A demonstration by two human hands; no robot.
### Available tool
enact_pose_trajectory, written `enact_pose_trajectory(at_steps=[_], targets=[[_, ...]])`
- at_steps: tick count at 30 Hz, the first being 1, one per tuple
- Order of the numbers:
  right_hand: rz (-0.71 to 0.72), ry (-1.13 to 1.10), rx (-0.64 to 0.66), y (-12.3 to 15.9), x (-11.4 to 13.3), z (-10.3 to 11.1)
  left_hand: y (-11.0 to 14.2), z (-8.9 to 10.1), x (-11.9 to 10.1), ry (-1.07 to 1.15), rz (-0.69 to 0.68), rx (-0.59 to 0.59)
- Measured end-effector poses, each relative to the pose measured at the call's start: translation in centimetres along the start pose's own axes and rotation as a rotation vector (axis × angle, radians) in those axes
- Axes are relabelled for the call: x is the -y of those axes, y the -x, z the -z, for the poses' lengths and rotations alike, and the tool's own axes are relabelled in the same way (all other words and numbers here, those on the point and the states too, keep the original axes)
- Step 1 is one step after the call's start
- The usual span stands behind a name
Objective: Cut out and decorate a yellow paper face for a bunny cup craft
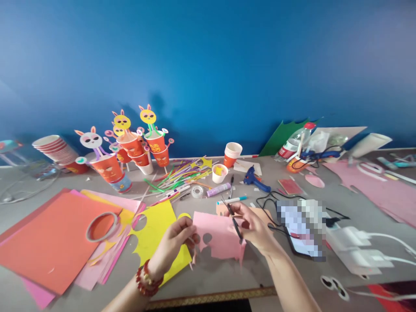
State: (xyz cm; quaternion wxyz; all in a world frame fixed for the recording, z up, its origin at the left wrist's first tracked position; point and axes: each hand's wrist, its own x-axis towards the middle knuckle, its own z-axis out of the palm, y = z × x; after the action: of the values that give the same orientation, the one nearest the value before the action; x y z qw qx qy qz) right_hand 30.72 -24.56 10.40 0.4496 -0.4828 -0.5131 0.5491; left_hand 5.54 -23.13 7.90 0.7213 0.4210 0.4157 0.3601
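Forearms (287,279) are reaching in from the near side, the left one wearing a bracelet (141,281).
The left hand (178,236) is pinching the left edge of pink paper (222,236); the right hand (250,223) is grasping scissors (236,226) at its far right corner. The paper is sitting between both hands, right of a yellow sheet (154,234) and left of a phone (302,232).

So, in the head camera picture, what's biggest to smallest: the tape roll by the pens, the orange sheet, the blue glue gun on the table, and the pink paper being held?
1. Orange sheet
2. Pink paper
3. Blue glue gun
4. Tape roll
All clearly differ in this view.
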Motion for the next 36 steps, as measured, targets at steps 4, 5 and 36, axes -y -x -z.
enact_pose_trajectory(at_steps=[4, 5, 36], targets=[[-0.071, -0.109, -0.027, 0.3, -1.1, 0.4, 0.1, 0.4, -0.4, 0.144, -0.008, -0.075], [-0.084, -0.135, -0.023, 0.4, -1.3, 0.3, 0.1, 0.4, -0.5, 0.181, -0.007, -0.068], [-0.076, -0.066, -0.129, 8.1, -4.8, -7.0, -0.1, -5.8, 0.7, 0.15, -0.273, -0.139]])
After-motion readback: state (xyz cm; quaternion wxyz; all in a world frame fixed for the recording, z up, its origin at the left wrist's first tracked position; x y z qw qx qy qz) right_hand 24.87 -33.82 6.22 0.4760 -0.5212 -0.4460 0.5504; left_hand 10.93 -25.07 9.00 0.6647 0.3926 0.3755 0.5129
